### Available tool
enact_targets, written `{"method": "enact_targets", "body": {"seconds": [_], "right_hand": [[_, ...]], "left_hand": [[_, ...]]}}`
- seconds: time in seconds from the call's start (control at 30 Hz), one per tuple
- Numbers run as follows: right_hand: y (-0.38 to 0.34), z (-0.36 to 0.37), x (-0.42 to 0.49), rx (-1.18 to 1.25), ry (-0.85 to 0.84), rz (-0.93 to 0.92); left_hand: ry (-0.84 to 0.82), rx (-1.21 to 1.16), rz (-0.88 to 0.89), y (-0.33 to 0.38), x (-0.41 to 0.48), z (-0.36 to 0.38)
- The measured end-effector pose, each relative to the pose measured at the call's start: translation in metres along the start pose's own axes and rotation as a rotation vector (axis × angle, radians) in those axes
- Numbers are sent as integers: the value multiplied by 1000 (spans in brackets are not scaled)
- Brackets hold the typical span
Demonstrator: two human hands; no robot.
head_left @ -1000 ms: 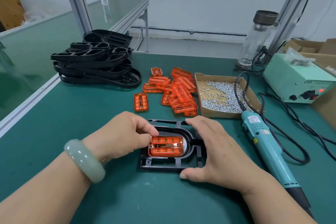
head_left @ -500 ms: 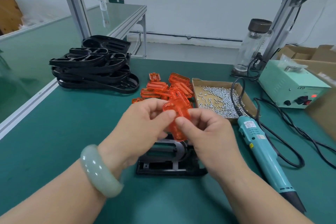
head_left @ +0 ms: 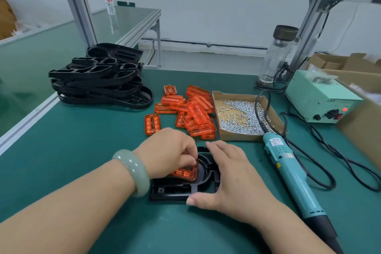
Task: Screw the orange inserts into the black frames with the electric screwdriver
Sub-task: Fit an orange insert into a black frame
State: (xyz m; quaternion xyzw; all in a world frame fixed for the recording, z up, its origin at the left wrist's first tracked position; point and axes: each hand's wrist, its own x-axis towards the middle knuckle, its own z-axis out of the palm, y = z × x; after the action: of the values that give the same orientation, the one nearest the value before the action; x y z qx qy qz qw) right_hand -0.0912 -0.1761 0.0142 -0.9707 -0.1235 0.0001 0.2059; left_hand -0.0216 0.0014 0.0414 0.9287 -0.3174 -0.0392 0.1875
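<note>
Reference landmark: the power unit [head_left: 321, 97], a pale green metal box at the right rear of the table [head_left: 82, 150]. I read a red lamp [head_left: 343, 109] lit on its front panel, near a black knob [head_left: 316, 117]. A clear bag [head_left: 321, 77] lies on its top. A glass bottle [head_left: 276, 57] with a dark lid stands upright just left of and behind the unit, beside an aluminium post [head_left: 309, 27]. Open cartons [head_left: 338, 64] sit behind the unit, and another carton [head_left: 362, 128] stands just right of it. Far left of the unit, a plastic bottle [head_left: 110, 6] stands on a second table [head_left: 132, 18].
</note>
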Motion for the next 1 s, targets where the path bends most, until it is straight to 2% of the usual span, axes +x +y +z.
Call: {"method": "enact_targets", "body": {"seconds": [0.1,0.27,0.33,0.5,0.7,0.73,0.8,0.87,0.93,1.0], "right_hand": [[1,2,1,12,6,-19],[3,4,1,12,19,-35],[3,3,0,23,18,-46],[2,1,-1,49,-38,-61],[-2,-15,-8,1,-99,-23],[0,-21,-13,-4,-77,8],[11,-36,-26,-51,120,124],[29,-54,-41,-179,297,340],[49,-71,-56,-276,196,630],[61,-76,-64,-254,13,779]], "left_hand": [[101,58,41,-2,-5,12],[218,40,-45,-1,-20,22],[193,90,-32,-1,-23,22],[-5,65,34,-5,-30,12],[62,78,77,-2,-30,23],[75,66,89,-1,-30,26],[100,35,89,-2,-31,31],[104,13,82,-4,-31,33],[76,5,78,-4,-32,34],[51,7,77,-2,-31,34]]}}
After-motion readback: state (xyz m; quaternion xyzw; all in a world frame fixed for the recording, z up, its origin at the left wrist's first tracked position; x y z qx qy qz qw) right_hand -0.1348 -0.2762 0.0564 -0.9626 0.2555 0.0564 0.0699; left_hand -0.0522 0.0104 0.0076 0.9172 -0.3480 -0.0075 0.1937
